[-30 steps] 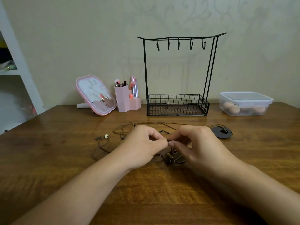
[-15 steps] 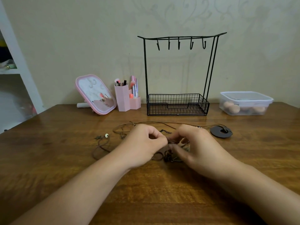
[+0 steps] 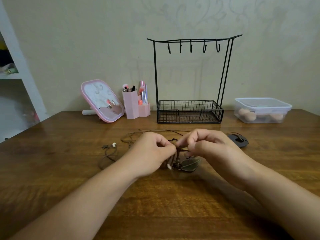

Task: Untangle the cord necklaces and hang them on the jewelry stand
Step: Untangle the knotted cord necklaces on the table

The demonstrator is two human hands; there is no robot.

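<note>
Brown cord necklaces (image 3: pixel 131 138) lie tangled on the wooden table (image 3: pixel 52 170) in front of me. My left hand (image 3: pixel 149 153) and my right hand (image 3: pixel 207 146) meet at the middle of the tangle, and each pinches the cords at the knot. Below the fingers hang a leaf-shaped pendant (image 3: pixel 189 164) and a small white bead (image 3: pixel 169 166). A dark round pendant (image 3: pixel 238 140) lies to the right, a white bead end (image 3: pixel 114 144) to the left. The black wire jewelry stand (image 3: pixel 190 75) rises behind, with nothing on its several hooks.
A pink mirror (image 3: pixel 102 101) and a pink brush holder (image 3: pixel 134 105) stand at the back left. A clear lidded box (image 3: pixel 262 110) sits at the back right. White shelving (image 3: pixel 15 75) is at the far left.
Both hands have lifted the knot slightly, so the leaf pendant and a white bead now hang into view below the fingers. My right hand's fingers have shifted on the cords.
</note>
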